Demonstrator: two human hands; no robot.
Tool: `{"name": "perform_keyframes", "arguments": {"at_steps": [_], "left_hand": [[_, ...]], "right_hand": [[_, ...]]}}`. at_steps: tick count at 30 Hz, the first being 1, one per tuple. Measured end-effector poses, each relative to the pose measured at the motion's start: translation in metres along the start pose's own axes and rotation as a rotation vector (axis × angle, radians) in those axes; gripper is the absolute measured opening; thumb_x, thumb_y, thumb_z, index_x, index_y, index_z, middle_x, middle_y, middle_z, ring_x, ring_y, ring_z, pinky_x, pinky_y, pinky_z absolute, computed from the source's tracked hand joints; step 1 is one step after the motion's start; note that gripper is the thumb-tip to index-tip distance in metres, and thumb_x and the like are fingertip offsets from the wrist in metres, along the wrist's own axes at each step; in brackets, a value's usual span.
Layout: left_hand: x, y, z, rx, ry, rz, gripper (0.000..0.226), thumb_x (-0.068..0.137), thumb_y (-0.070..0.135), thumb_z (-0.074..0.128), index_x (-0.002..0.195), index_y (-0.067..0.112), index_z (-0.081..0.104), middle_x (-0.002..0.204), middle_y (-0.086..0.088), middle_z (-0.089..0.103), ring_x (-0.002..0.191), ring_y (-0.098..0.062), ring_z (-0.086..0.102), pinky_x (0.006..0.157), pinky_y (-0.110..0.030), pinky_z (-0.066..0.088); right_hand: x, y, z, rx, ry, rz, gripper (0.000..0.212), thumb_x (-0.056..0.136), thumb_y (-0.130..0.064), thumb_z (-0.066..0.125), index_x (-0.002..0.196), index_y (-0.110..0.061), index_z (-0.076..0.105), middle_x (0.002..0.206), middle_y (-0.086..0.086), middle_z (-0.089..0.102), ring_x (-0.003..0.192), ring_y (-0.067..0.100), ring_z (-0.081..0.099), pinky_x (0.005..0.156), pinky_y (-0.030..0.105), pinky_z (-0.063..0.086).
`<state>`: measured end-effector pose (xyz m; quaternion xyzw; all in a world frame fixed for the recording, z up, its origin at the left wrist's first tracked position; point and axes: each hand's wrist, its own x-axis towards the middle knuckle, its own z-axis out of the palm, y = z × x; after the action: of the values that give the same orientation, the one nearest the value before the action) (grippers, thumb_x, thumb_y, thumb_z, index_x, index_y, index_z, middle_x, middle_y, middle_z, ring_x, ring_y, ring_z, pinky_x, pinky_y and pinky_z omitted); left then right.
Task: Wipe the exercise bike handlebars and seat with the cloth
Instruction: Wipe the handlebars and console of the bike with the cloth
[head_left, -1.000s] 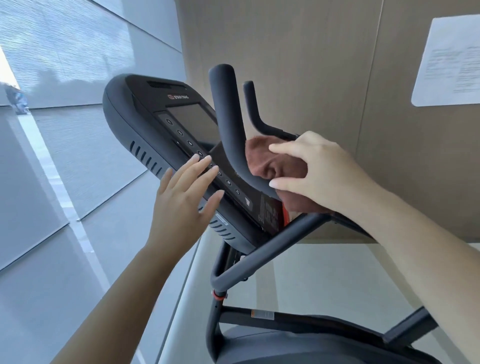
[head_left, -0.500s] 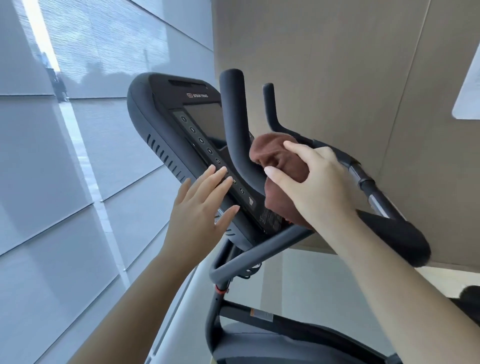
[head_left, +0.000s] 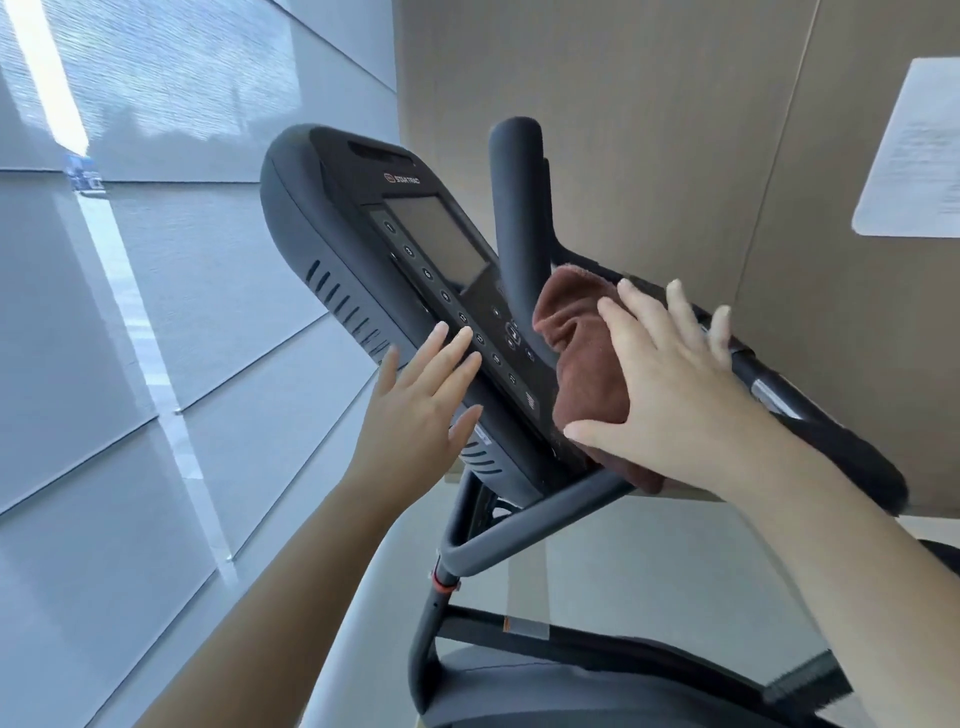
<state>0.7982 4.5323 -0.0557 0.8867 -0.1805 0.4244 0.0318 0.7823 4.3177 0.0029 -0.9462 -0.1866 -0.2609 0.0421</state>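
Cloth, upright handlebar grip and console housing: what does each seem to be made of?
Cloth: brown terry or microfibre by the look, with fuzzy nap and soft folds. Upright handlebar grip: matte dark grey, probably a rubber or foam sleeve; no gloss, rounded end. Console housing: moulded plastic, satin black, with vent slots cut in its side.

Beige panelled wall (head_left: 649, 104) behind, white printed sheet (head_left: 914, 150) stuck on it upper right, text too blurred to read. At left, pale grey panels (head_left: 130, 322) with horizontal seams, crossed by a bright light strip (head_left: 47, 67). Dark console (head_left: 332, 218) tilted, blank grey screen (head_left: 441, 241), round buttons beside it, vent slots along edge. Orange ring (head_left: 445, 584) round black post below. Pale floor (head_left: 649, 582) underneath.
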Motion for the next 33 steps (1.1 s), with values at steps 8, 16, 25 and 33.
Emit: {"name": "perform_keyframes", "arguments": {"at_steps": [8, 16, 25, 33], "left_hand": [[0.014, -0.015, 0.024, 0.002, 0.006, 0.049, 0.045, 0.079, 0.016, 0.069, 0.119, 0.001, 0.057, 0.134, -0.013, 0.05, 0.128, -0.032, 0.039, 0.099, -0.06, 0.028], [0.014, -0.026, 0.031, -0.076, 0.066, 0.054, 0.039, 0.084, 0.018, 0.063, 0.121, 0.007, 0.057, 0.132, -0.005, 0.053, 0.129, -0.021, 0.037, 0.104, -0.048, 0.019], [0.012, -0.031, 0.027, -0.116, 0.032, 0.071, 0.04, 0.084, 0.018, 0.062, 0.123, 0.009, 0.056, 0.132, -0.003, 0.053, 0.129, -0.019, 0.038, 0.104, -0.047, 0.019], [0.013, -0.029, 0.022, -0.071, 0.01, 0.061, 0.039, 0.091, 0.028, 0.044, 0.123, 0.01, 0.056, 0.131, -0.003, 0.054, 0.128, -0.019, 0.039, 0.104, -0.046, 0.022]], "right_hand": [[0.014, -0.023, 0.008, 0.229, 0.298, 0.092, 0.077, 0.071, -0.044, 0.071, 0.138, -0.031, 0.033, 0.125, 0.007, 0.047, 0.11, 0.032, 0.045, 0.088, 0.044, 0.04], [0.009, -0.025, 0.021, -0.048, 0.322, 0.167, 0.079, 0.059, -0.047, 0.076, 0.127, -0.024, 0.044, 0.111, 0.01, 0.053, 0.097, 0.037, 0.05, 0.079, 0.046, 0.044], [0.0, -0.018, 0.013, 0.226, 0.39, 0.156, 0.058, 0.063, -0.028, 0.076, 0.117, -0.022, 0.056, 0.106, 0.01, 0.052, 0.099, 0.035, 0.047, 0.083, 0.039, 0.041], [0.009, -0.026, 0.018, 0.026, 0.283, 0.139, 0.069, 0.066, -0.038, 0.072, 0.127, -0.026, 0.044, 0.116, 0.009, 0.049, 0.103, 0.034, 0.045, 0.079, 0.045, 0.045]]}}
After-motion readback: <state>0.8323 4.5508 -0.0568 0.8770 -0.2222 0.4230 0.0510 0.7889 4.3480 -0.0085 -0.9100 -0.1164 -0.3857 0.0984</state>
